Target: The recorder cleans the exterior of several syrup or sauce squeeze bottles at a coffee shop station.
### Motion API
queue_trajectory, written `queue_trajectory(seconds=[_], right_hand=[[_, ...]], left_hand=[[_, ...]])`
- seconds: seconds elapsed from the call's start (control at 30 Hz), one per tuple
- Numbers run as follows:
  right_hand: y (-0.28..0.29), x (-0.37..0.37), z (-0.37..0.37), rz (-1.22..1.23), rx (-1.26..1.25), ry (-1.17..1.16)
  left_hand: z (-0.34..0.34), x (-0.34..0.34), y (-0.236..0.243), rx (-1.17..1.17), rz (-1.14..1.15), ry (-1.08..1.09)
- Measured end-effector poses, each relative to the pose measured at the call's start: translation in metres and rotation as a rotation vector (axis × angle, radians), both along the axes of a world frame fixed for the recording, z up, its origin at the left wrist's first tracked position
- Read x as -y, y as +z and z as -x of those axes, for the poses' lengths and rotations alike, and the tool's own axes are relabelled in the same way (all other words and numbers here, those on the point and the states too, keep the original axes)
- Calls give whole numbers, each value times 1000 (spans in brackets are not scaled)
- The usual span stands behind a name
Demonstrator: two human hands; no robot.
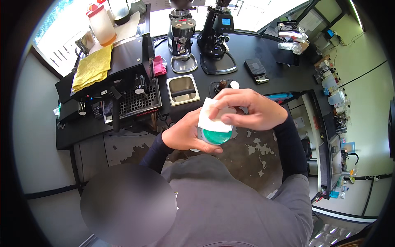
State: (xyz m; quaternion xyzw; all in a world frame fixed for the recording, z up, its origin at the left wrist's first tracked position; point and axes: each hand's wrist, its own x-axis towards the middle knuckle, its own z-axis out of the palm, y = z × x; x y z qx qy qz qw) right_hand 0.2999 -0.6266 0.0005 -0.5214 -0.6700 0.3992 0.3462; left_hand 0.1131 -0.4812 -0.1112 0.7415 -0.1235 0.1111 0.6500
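Left hand [185, 131]: it is gripping a green round container [217, 137] from its left side, with the thumb under the near rim.
Container place: it is held in front of the person's chest, near the front edge of the surface but not on it.
Surface: black and smooth surface [288, 76], with a square steel bin with a black crossbar [183, 85] in front, a flat black scale [255, 68] to the right, and black coffee grinders [183, 35] at the back.
Machine side: at the left is a black coffee machine [126, 57] with a dark grid tray; on its top lies a folded yellow cloth [94, 66], and beside it a small pink cloth [159, 66].
Room: bright windows stand behind; a pale green wall [366, 99] is at the right, and the grey-brown floor [259, 152] shows pale worn patches.
Right hand [251, 109]: it comes from the right, wrist bent, fingers curved down over a thin white sheet [209, 121]; thumb and fingertips touch the sheet, but I cannot tell if they pinch it.
Sheet: it covers part of the container; cloth or paper, I cannot tell.
Sleeves: dark sleeves [291, 146] cover both forearms, the elbows bent.
Count: two hands, one container, one sheet, two grinders, one scale, one steel bin, one pink cloth.
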Motion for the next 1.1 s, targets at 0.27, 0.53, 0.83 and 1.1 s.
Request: queue_trajectory(seconds=[0.27, 0.53, 0.83, 1.1], right_hand=[[1, -4, 12, -166, 251, -26], [-28, 1, 36, -214, 200, -475], [-72, 6, 98, -140, -66, -1044], [-64, 9, 109, -454, -48, -1097]], left_hand=[[7, -27, 7, -11, 30, -103], [7, -36, 8, 126, -145, 196], [14, -25, -5, 136, -335, 627], [9, -20, -13, 180, -533, 690]])
